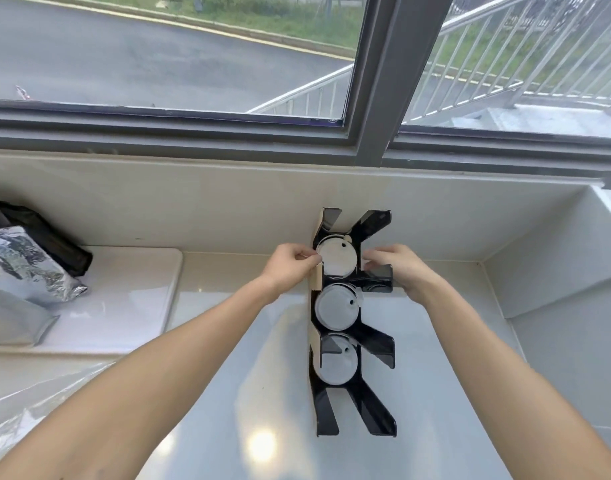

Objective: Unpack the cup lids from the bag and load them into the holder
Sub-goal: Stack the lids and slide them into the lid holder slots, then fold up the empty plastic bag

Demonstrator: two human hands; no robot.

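Black plastic holder (353, 344) stands on the pale bench (248, 393), three bays showing lids. Risk: top stack (337, 259) looks only half seated w/ both hands on it; a skewed push could jam it or tip the rack. Left hand (292, 265) pinches the stack's left rim; right hand (397, 268) curls round the rack's right side, grip partly hidden. Lids look whitish, translucent, w/ small sip plugs. Clear bag (27, 403) lies bottom left.

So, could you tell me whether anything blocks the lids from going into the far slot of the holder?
Nothing visible does: both hands, left hand and right hand, already seat the lids in the holder.
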